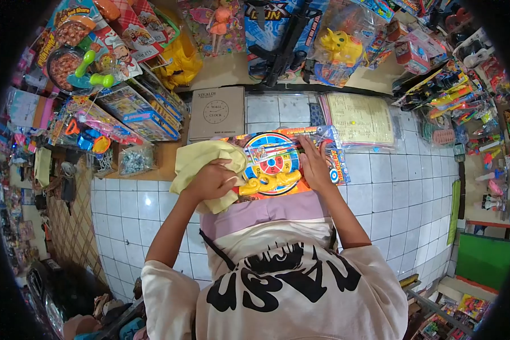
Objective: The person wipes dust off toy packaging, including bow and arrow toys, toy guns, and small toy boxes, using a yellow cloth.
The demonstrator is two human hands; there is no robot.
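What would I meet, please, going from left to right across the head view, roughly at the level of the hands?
Clear bag of small pieces → yellow cloth under the left hand → round numbered target on the archery toy set → right hand → yellow-green strip.

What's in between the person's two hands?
In the head view, the toy pack with its round target lies between the left hand and right hand, plus some yellow cloth.

Light glints off the pale floor tiles (391,207), while fisheye distortion bends the black-rimmed edges
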